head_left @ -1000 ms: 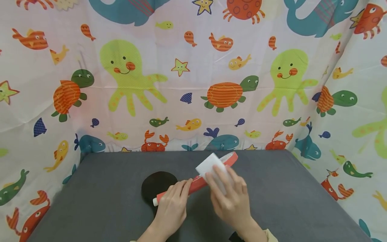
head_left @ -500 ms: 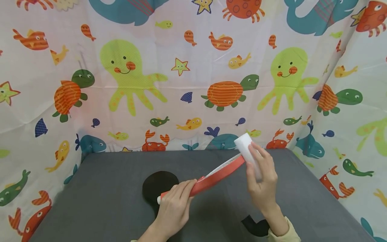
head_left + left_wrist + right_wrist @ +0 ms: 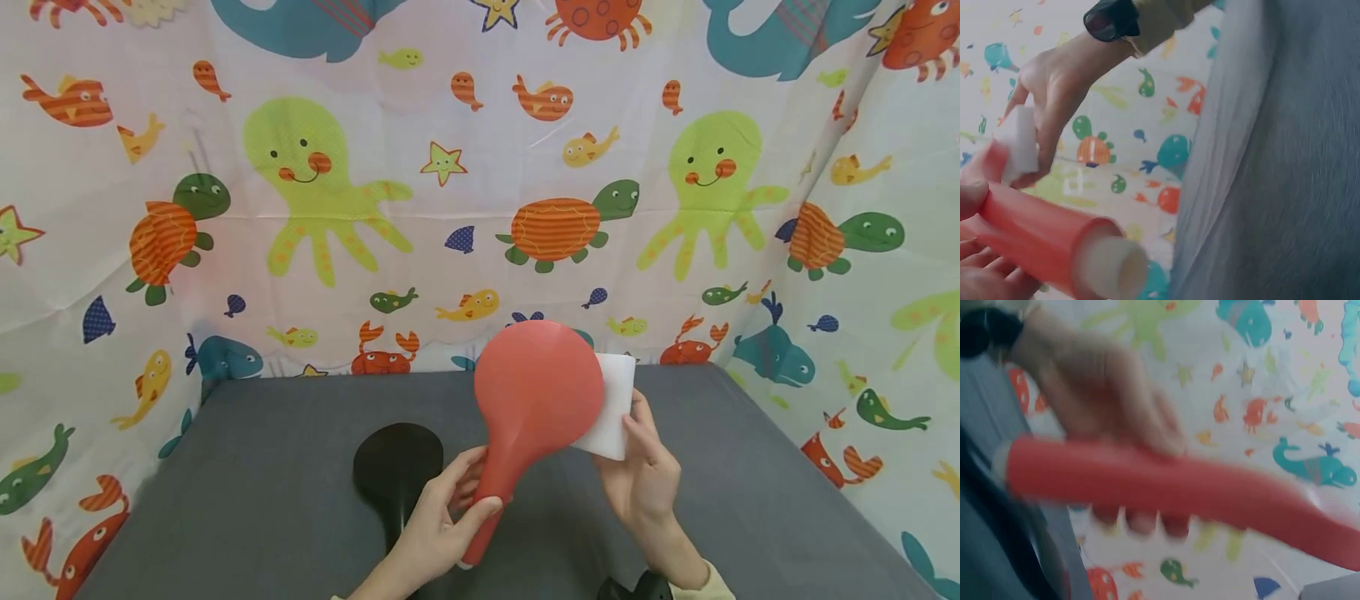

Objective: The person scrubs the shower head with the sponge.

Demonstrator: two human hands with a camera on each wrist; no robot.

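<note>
My left hand [image 3: 442,508] grips the handle of a red shower head [image 3: 540,383], thumb across it. Its round head stands tilted upward, with the smooth red back toward me; the face is hidden in the head view. The left wrist view shows the handle's hollow white end [image 3: 1116,269]. My right hand [image 3: 641,475] holds a white sponge [image 3: 615,408] by its right side. The sponge is partly hidden behind the head's right edge; whether they touch, I cannot tell. The right wrist view shows the red handle [image 3: 1116,472] across the left hand's fingers.
A black thing with a round head and a handle [image 3: 397,458] lies on the grey tabletop [image 3: 262,500], left of the shower head. A white curtain [image 3: 420,250] printed with sea animals hangs behind the table and along both sides.
My left hand has turned the shower head from lying edge-on to upright, its back now toward me. The right hand moved from above it, out to the far end, then lower, still holding the sponge.
</note>
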